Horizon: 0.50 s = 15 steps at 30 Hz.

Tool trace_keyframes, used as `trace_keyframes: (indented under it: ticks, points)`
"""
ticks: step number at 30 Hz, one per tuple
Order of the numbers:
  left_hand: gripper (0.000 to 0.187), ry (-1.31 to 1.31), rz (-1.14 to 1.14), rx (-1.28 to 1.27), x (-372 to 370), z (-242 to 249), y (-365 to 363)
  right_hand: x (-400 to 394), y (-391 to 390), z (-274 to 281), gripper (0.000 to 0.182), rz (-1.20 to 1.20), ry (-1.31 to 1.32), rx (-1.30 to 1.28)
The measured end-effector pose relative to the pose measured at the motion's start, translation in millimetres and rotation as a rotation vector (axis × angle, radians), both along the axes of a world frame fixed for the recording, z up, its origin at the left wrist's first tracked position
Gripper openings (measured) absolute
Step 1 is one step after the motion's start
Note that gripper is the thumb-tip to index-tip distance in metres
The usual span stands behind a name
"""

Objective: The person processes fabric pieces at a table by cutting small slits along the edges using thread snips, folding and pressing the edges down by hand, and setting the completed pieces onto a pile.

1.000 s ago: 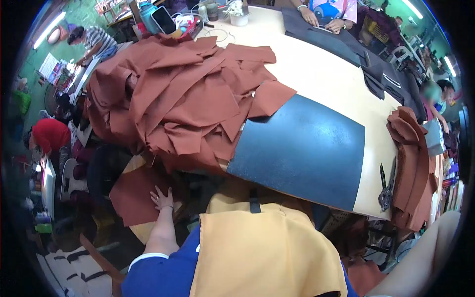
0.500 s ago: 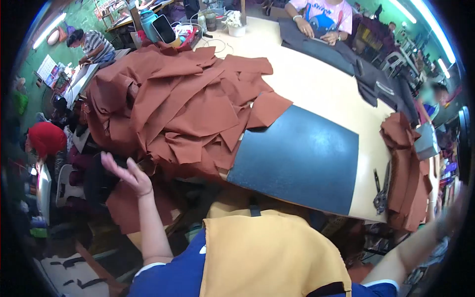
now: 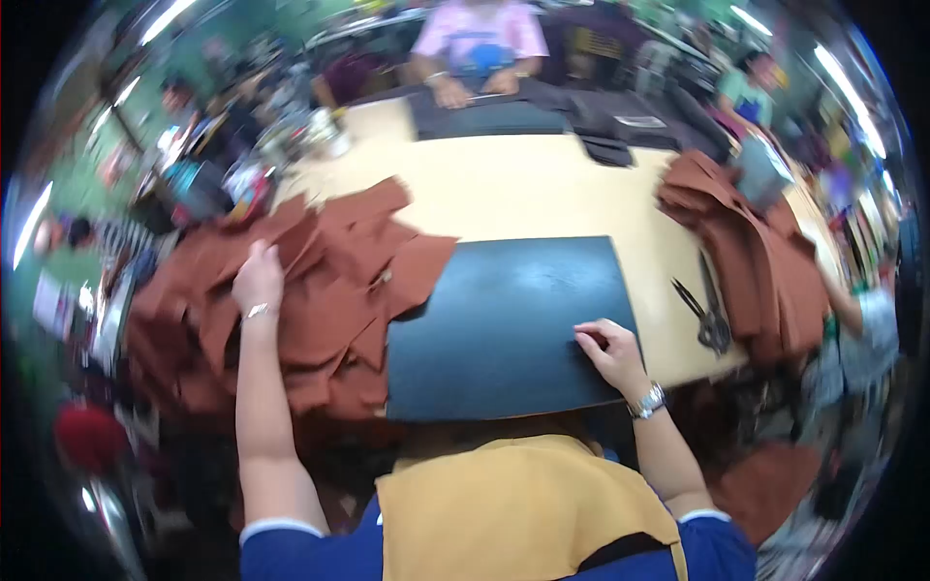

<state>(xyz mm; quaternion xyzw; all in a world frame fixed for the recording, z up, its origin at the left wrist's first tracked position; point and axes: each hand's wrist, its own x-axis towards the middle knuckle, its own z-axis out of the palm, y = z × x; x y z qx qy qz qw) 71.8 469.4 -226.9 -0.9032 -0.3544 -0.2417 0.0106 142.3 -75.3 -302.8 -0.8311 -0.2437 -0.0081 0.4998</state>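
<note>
My left hand (image 3: 259, 278) is over the heap of reddish-brown fabric pieces (image 3: 334, 281), its fingers closed at the edge of one piece near the top. Motion blur softens the fingertips. Above the right part of a dark cutting mat (image 3: 509, 329) is my right hand (image 3: 612, 356), fingers curled together, with nothing visible in them. The mat lies flat at the table's near edge, and a corner of the fabric heap rests over its left side. Black-handled scissors (image 3: 713, 329) lie to the right of the mat.
A stack of folded brown fabric (image 3: 756, 261) stands on the right side of the pale table (image 3: 523, 194). Across it, a person in a pink shirt (image 3: 480, 44) handles dark cloth (image 3: 494, 114). Cups and bottles (image 3: 325, 131) crowd the far left corner.
My view has turned left-to-right and centred on the mat. My left hand has come from outside the heap onto the fabric. My right hand has swung in from the far right over the mat.
</note>
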Motion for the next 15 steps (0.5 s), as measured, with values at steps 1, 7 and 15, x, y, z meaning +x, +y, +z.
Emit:
trace_keyframes:
  ticks: [1, 7, 15]
  points:
    - [0.030, -0.130, -0.044, 0.003, 6.7, 2.4, 2.6, 1.0, -1.3, 1.8, 0.014, -0.007, -0.027, -0.053]
    - [0.018, -0.556, -0.802, -0.110, 23.5, 49.2, -191.4, 2.5, -0.2, -2.1, 0.031, -0.031, 0.159, 0.042]
    - [0.031, 0.134, -1.552, -0.335, 30.8, -89.1, -317.7, 8.4, 6.2, -15.2, 0.074, -0.083, 0.277, 0.258]
